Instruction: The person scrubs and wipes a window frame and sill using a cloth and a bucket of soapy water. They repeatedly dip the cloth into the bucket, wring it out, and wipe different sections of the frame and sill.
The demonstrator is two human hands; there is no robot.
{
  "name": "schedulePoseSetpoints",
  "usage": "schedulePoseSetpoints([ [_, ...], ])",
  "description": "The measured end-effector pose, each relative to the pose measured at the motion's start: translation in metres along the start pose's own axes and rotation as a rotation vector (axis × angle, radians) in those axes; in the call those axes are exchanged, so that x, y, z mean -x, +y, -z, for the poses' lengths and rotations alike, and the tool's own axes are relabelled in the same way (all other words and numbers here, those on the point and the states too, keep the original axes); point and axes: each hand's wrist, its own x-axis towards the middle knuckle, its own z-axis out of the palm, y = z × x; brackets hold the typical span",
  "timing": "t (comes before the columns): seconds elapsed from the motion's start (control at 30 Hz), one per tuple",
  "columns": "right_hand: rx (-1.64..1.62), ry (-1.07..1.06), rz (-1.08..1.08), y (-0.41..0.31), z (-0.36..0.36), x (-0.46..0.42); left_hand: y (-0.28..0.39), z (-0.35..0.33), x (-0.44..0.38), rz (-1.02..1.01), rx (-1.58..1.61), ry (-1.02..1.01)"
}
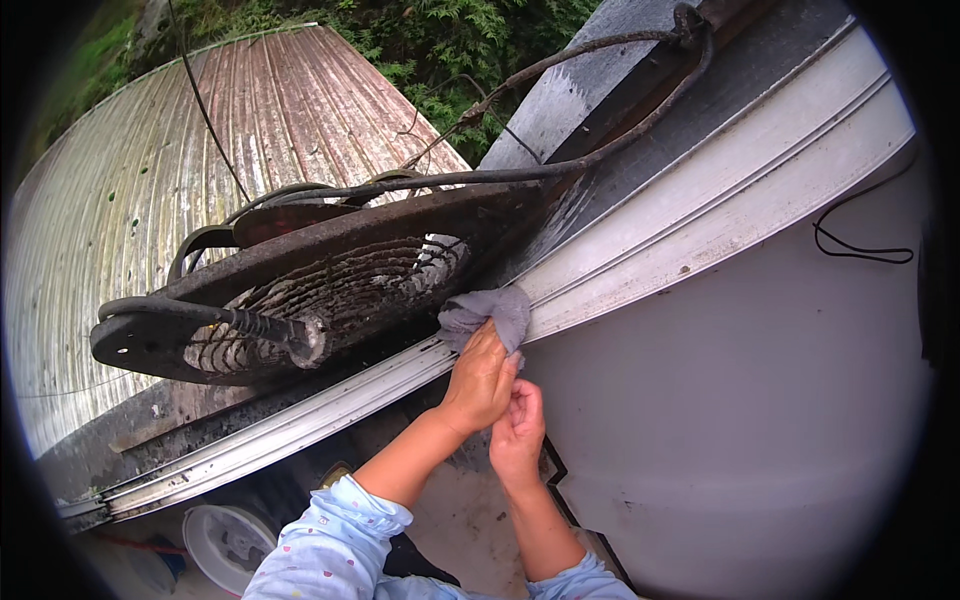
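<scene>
My left hand (480, 379) presses a crumpled grey cloth (491, 311) onto a white metal window track (600, 262), with its fingers partly hidden in the folds. My right hand (520, 431) is just below, its fingers curled in against the side of my left hand near the wrist; nothing shows inside them. The track runs diagonally from lower left to upper right, with long grooves and dark specks of dirt along it.
Beyond the track juts a grimy dark fan guard (337, 281) with a thick black cable (465, 177). A corrugated metal roof (247, 112) lies outside. Inside are a smooth grey surface (712, 420), a thin black cord (862, 253) and a white bucket (199, 551) holding liquid.
</scene>
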Motion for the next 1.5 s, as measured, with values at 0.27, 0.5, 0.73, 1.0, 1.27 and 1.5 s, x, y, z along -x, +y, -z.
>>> schedulePoseSetpoints([
  [0.27, -0.008, -0.061, -0.272, 0.043, 0.0, 0.043, -0.034, 0.008, 0.058, 0.401, 0.074, -0.083],
  [0.5, 0.141, -0.057, 0.056, -0.007, -0.006, 0.029, 0.049, 0.002, -0.014, -0.207, 0.217, 0.043],
  [0.73, 0.102, -0.055, -0.199, 0.034, 0.015, 0.042, -0.002, -0.023, 0.019, -0.075, 0.154, 0.001],
  [1.0, -0.039, -0.04, -0.46, 0.086, 0.021, 0.063, -0.058, -0.031, 0.069, 0.086, 0.073, 0.068],
  [1.27, 0.12, -0.136, -0.464, 0.047, 0.015, 0.057, -0.054, 0.003, 0.086, 0.437, -0.181, 0.034],
  [1.5, -0.155, -0.292, -0.437, 0.003, -0.002, 0.06, 0.019, 0.091, 0.1, 0.12, -0.126, 0.26],
])
